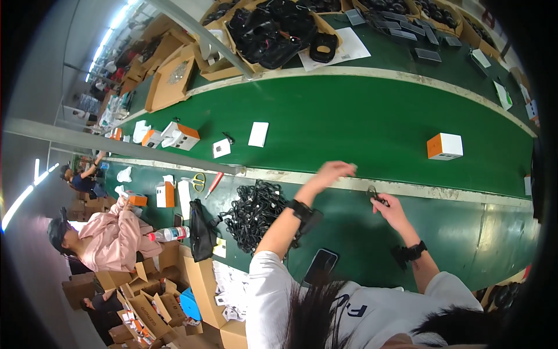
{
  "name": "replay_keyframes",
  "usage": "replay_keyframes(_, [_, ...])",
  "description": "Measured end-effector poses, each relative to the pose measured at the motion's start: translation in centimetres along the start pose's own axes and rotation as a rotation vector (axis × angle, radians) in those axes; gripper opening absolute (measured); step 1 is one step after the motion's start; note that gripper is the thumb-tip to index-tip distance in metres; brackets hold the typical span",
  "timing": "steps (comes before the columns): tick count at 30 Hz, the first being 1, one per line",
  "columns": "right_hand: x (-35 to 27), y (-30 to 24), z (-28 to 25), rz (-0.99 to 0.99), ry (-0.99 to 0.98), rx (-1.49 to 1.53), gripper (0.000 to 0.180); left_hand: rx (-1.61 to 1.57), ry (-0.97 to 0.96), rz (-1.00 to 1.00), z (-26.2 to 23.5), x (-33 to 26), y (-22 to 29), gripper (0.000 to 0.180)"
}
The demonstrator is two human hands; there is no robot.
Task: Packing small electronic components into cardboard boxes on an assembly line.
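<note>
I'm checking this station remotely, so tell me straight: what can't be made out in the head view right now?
- Left hand: motion-blurred; whether it holds anything is unclear.
- Small dark item in the right hand: too small, partly covered by fingers.
- Pile of black cables: tangled; no count possible.
- Phone: lower end hidden by hair.
- Boxes of black parts: cut by the top edge and a grey bar.

On the green belt an orange-and-white box (444, 146) stands alone at the right; a second orange-and-white box (180, 135) lies at the left with a smaller one (151, 138) beside it. Two white cards (258, 134) (221, 148) lie flat between them. On the near table stands an upright orange box (165, 194), and a dark phone screen (321, 266) lies face up. Open brown cartons (174, 75) line the far side; more cartons (145, 314) are stacked at lower left
</note>
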State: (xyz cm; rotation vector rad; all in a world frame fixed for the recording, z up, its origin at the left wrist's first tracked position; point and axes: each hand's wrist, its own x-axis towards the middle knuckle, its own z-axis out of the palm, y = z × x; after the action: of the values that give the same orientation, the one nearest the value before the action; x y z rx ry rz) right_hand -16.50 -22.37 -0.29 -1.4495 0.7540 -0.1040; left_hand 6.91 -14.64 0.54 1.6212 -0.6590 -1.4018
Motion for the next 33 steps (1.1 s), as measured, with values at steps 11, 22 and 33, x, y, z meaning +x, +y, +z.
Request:
replay_keyframes(11, [-5.8, 6.9, -0.8, 0.277, 0.134, 0.057, 0.014, 0.923, 1.286, -0.069, -24.3, 4.1, -11.8, 0.061])
replay_keyframes(22, [-3.2, 5.4, 2.8, 0.397, 0.09, 0.12, 0.011, 0.526, 0.94, -0.371, -26.7, 5.5, -9.9, 0.058])
replay_keyframes(33, [-3.6, 7.0, 3.3, 0.415, 0.068, 0.128, 0.008, 0.344, 1.613, -0.423, -35.0, -2.4, -14.0, 0.046])
